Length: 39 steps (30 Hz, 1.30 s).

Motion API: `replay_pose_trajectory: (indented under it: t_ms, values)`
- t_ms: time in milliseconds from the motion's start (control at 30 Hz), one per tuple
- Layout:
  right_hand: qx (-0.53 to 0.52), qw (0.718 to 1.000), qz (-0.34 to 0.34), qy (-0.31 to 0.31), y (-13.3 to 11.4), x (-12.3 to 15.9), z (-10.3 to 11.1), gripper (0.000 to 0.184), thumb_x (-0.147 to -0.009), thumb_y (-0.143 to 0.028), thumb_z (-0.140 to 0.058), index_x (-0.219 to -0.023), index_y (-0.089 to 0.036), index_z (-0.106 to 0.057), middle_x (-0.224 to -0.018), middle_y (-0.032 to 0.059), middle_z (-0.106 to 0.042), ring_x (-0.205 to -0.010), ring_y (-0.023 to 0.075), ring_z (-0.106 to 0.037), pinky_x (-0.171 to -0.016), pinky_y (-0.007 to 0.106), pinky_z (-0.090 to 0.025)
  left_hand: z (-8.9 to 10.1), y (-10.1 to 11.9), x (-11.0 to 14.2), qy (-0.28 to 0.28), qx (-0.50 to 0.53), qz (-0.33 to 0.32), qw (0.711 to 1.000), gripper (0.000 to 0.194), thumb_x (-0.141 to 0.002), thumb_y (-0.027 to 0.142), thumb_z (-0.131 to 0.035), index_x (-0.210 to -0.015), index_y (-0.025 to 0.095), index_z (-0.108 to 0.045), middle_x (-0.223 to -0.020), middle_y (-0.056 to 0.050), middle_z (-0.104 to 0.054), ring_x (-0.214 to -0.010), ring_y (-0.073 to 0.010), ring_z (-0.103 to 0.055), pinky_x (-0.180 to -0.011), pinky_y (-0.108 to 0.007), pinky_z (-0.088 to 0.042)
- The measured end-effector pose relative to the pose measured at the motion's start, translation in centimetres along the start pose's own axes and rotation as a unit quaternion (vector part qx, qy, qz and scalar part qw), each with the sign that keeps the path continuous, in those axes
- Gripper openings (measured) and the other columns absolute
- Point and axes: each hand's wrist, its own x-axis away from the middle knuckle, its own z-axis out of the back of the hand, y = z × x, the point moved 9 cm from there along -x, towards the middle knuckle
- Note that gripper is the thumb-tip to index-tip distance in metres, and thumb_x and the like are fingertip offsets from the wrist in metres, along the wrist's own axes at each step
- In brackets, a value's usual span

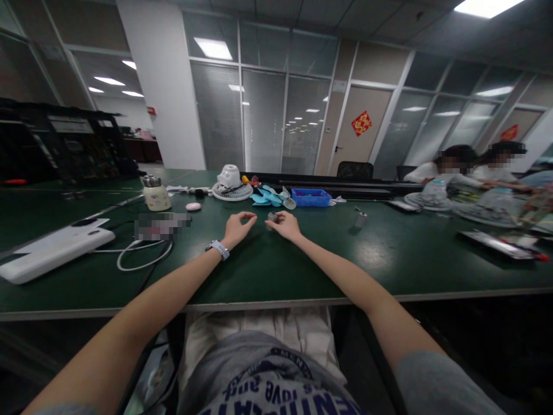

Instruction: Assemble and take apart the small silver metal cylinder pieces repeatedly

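Note:
My right hand (287, 226) is closed around a small metal cylinder (271, 218), which looks like a small motor part. Its lower end is near the green tabletop; whether it touches is unclear. To the left, my left hand (237, 229) is curved with thumb and fingers apart and nothing visible between them. A watch (218, 249) is on that wrist. Another small metal cylinder (361, 220) stands on the table to the right, away from both hands. Beyond the hands lie light blue fan blades (266, 197) and a blue plastic basket (311, 197).
A white fan head with its round grille (232, 191) lies at the back. On the left are a cream bottle (156, 194), a pink round object (193, 206), cables (144, 255) and a long white device (56, 253). Other people sit at the far right behind fan grilles (436, 196).

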Motion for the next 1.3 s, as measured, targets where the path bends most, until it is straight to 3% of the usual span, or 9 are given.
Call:
replay_pose_trajectory:
  t_ms: [67,167,567,700,833,1033,1100,1167,1300]
  values:
    - [-0.019,0.999,0.017,-0.033,-0.7,0.7,-2.2,0.041,-0.065,-0.039,-0.081,-0.096,-0.02,-0.063,-0.089,0.0049,-0.073,-0.079,0.0181,-0.07,-0.075,0.031,-0.056,0.1,1.0,0.2,0.009,0.014,-0.027,0.999,0.03,-0.082,0.043,-0.06,-0.1,0.021,-0.071,-0.107,-0.007,-0.072,-0.105,-0.0216,-0.063,-0.095,-0.034,-0.046]
    - [-0.016,0.998,0.03,-0.049,-1.0,1.5,-3.3,0.041,-0.066,-0.039,-0.081,-0.096,-0.02,-0.062,-0.084,0.0026,-0.073,-0.074,0.017,-0.07,-0.071,0.03,-0.056,-0.2,2.0,0.5,0.008,0.045,-0.051,0.998,0.029,-0.082,0.041,-0.062,-0.102,0.021,-0.069,-0.105,-0.007,-0.073,-0.106,-0.0214,-0.064,-0.097,-0.035,-0.045]
    - [0.02,0.997,0.043,-0.058,-1.5,2.1,-3.2,0.038,-0.072,-0.04,-0.076,-0.1,-0.022,-0.058,-0.086,0.0024,-0.072,-0.08,0.0186,-0.07,-0.074,0.031,-0.055,-1.2,3.8,0.0,-0.023,0.05,-0.07,0.996,0.025,-0.078,0.036,-0.067,-0.098,0.02,-0.067,-0.092,-0.005,-0.075,-0.096,-0.0214,-0.068,-0.093,-0.035,-0.046]
    - [0.017,0.997,0.05,-0.061,-1.7,2.2,-3.1,0.04,-0.072,-0.039,-0.077,-0.103,-0.022,-0.058,-0.09,0.0039,-0.072,-0.08,0.0198,-0.07,-0.075,0.033,-0.055,0.0,4.4,0.0,0.024,0.036,-0.053,0.998,0.021,-0.079,0.037,-0.066,-0.089,0.019,-0.064,-0.098,-0.007,-0.073,-0.099,-0.0213,-0.066,-0.091,-0.034,-0.047]
    - [0.017,0.997,0.046,-0.061,-1.7,2.3,-3.0,0.04,-0.071,-0.04,-0.077,-0.103,-0.022,-0.059,-0.091,0.0043,-0.072,-0.081,0.0196,-0.07,-0.076,0.033,-0.055,1.1,3.0,-0.3,0.071,0.046,-0.045,0.995,0.024,-0.078,0.038,-0.067,-0.091,0.019,-0.062,-0.097,-0.007,-0.072,-0.096,-0.02,-0.067,-0.09,-0.033,-0.048]
    - [0.004,0.997,0.054,-0.06,-1.9,2.3,-2.9,0.04,-0.074,-0.041,-0.075,-0.106,-0.022,-0.061,-0.096,0.0052,-0.072,-0.084,0.0187,-0.07,-0.079,0.033,-0.055,-1.2,-2.2,-0.7,-0.04,-0.001,0.032,0.999,0.021,-0.071,0.032,-0.073,-0.085,0.02,-0.062,-0.092,-0.005,-0.075,-0.091,-0.0215,-0.07,-0.083,-0.031,-0.049]
    - [0.029,0.998,0.045,-0.033,-1.4,1.6,-1.4,0.04,-0.075,-0.042,-0.074,-0.107,-0.022,-0.061,-0.098,0.0063,-0.072,-0.086,0.0197,-0.07,-0.08,0.034,-0.055,-1.9,-2.9,-0.6,-0.07,-0.012,0.038,0.997,0.02,-0.07,0.032,-0.074,-0.084,0.021,-0.063,-0.091,-0.004,-0.075,-0.091,-0.0211,-0.07,-0.084,-0.031,-0.049]
    - [0.073,0.997,0.023,0.018,-0.4,0.5,1.5,0.042,-0.076,-0.044,-0.072,-0.109,-0.022,-0.061,-0.102,0.0076,-0.072,-0.089,0.0213,-0.069,-0.082,0.035,-0.054,-2.3,-3.0,-0.5,-0.093,-0.019,0.036,0.995,0.022,-0.07,0.033,-0.074,-0.087,0.021,-0.065,-0.088,-0.004,-0.076,-0.091,-0.0211,-0.07,-0.085,-0.031,-0.049]
    - [0.195,0.965,-0.059,0.165,3.4,-0.6,11.4,0.04,-0.082,-0.041,-0.067,-0.115,-0.02,-0.059,-0.106,0.0116,-0.07,-0.099,0.0259,-0.066,-0.089,0.039,-0.05,-1.9,-2.7,-0.6,-0.079,-0.023,0.046,0.996,0.029,-0.073,0.038,-0.071,-0.095,0.021,-0.068,-0.094,-0.006,-0.076,-0.095,-0.0226,-0.069,-0.087,-0.033,-0.049]
